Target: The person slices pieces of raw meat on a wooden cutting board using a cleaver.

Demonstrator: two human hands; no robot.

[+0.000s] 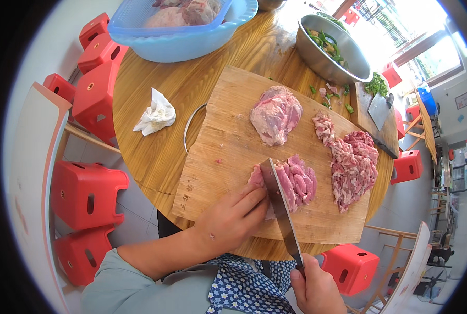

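My right hand (318,288) grips the handle of a kitchen knife (281,206), whose broad blade stands against a piece of raw meat on the wooden cutting board (225,157). Left of the blade, my left hand (233,219) presses on the uncut meat (257,176), its fingertips close to the steel. Sliced meat (298,180) lies just right of the blade. Farther up the board rests a whole raw piece (276,114). A heap of cut meat (353,168) spreads along the board's right side.
A crumpled tissue (156,112) lies left of the board. At the far side stand a blue plastic basin (182,45) holding raw meat and a steel bowl (331,59) with green peppers. A cleaver (378,110) rests on a second board (365,106). Red stools (86,196) surround the round table.
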